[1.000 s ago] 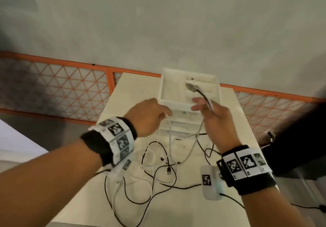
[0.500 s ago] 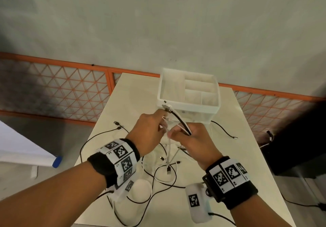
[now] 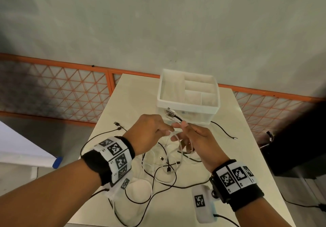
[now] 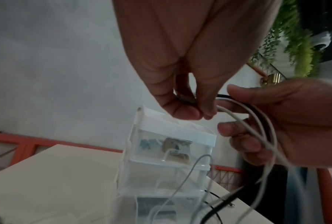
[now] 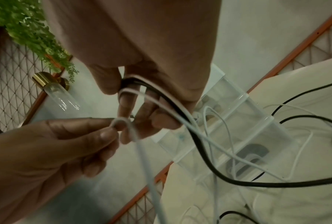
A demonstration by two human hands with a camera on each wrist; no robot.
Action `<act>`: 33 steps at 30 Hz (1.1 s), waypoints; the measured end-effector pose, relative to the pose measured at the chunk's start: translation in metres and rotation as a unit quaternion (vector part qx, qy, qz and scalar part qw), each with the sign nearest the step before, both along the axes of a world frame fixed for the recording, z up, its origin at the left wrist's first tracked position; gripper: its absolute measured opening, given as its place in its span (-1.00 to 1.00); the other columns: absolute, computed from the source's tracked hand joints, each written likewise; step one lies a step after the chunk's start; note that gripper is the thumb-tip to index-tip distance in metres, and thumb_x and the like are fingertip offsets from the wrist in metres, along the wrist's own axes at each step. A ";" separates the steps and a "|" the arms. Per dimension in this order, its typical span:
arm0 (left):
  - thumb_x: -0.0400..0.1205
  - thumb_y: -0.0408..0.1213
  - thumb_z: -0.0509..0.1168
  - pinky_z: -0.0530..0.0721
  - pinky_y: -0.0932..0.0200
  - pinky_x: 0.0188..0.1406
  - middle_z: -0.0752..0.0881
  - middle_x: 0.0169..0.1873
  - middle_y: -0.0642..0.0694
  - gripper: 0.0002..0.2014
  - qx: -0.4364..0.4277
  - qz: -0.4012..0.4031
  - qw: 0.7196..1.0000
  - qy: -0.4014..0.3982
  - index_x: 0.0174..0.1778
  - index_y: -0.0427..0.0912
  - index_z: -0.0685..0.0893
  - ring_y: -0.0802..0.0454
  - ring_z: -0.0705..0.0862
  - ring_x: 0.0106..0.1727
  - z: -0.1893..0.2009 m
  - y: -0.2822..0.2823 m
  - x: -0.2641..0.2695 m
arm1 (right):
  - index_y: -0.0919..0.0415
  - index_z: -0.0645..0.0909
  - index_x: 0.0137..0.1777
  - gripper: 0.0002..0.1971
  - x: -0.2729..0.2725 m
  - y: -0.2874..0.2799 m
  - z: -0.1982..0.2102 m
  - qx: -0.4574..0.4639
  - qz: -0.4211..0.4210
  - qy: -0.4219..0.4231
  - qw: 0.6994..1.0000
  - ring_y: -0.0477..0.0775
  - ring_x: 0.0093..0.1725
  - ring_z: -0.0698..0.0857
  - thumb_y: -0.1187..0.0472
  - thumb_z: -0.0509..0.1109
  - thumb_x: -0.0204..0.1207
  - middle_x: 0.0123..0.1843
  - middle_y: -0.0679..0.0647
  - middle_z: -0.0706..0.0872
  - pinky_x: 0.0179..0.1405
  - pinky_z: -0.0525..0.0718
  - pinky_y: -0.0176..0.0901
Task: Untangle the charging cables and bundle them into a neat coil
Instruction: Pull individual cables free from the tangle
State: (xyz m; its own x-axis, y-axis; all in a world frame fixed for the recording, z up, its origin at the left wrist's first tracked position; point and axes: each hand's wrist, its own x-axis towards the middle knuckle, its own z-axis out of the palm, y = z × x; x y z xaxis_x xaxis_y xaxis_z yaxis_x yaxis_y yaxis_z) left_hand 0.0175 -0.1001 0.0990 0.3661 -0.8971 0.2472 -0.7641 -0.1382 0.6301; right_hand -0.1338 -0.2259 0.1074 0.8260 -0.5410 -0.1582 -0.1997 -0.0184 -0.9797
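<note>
The left hand (image 3: 151, 131) pinches one white cable (image 5: 142, 151) between its thumb and fingertip. The right hand (image 3: 195, 138) is curled around a small bunch: a black cable (image 5: 199, 148) and more loops of white cable. Both hands are up in the air, touching, just in front of the clear drawer box (image 3: 188, 92) at the far end of the desk (image 3: 134, 92).

Most of the cables are not in the hands. They lie in a messy pile on the desk (image 3: 158, 165), near the person and below the hands. The held cables hang down into that pile.

Here is what could go wrong, I think. If the left hand pulls the white cable hard, a loop in the pile may pull tight and become a knot. Then it is harder to get free.

A white cable hangs right by the box front, so a quick tug could catch it there, or pull the box.

The right hand holds many loops at once. If its fingers loosen, the loops may slip off and fall back into the mess.

One black plug (image 3: 235, 138) lies far right on the desk. A pull could drag it off the edge.
</note>
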 end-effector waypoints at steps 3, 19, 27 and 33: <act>0.49 -0.26 0.56 0.63 0.33 -0.17 0.80 -0.30 0.01 -0.88 -0.031 0.076 0.992 0.101 -0.09 -0.14 0.85 0.27 0.68 -0.34 -0.001 -0.004 -0.006 | 0.15 0.78 0.19 -0.71 0.005 0.008 0.001 -0.004 0.016 -0.009 1.000 0.06 -0.46 0.56 0.04 0.28 0.74 -0.46 0.07 0.67 -0.41 0.54 -0.18; 0.77 0.08 -0.04 0.64 0.24 0.00 0.72 -0.01 0.02 -0.61 0.041 0.004 0.994 0.099 0.37 0.05 0.55 0.08 0.72 -0.02 0.048 -0.024 -0.029 | 0.05 0.65 -0.22 -0.76 0.030 0.013 0.014 -0.275 0.076 -0.020 0.958 -0.16 -0.41 0.67 0.43 0.32 0.46 -0.41 -0.15 0.70 -0.44 0.58 -0.24; 0.66 0.24 0.15 0.28 0.44 -0.73 0.41 -0.70 0.16 -0.47 -0.006 0.113 0.981 0.161 -0.32 -0.14 0.71 0.25 0.29 -0.78 0.072 -0.021 0.003 | -0.02 0.63 -0.18 -0.88 -0.001 -0.039 -0.030 -0.346 -0.083 0.101 0.929 -0.06 -0.21 0.74 0.13 0.49 0.56 -0.23 -0.04 0.77 -0.25 0.60 -0.24; 0.67 0.10 0.28 0.35 0.16 -0.51 0.37 -0.55 0.04 -0.55 -0.136 0.134 0.924 0.331 -0.42 -0.15 0.60 0.09 0.30 -0.55 0.076 -0.009 0.032 | -0.02 0.79 0.10 -0.78 -0.024 -0.071 -0.083 -0.302 -0.138 0.379 0.864 0.29 0.23 0.65 -0.02 0.35 0.61 0.24 0.18 0.73 0.19 0.61 -0.03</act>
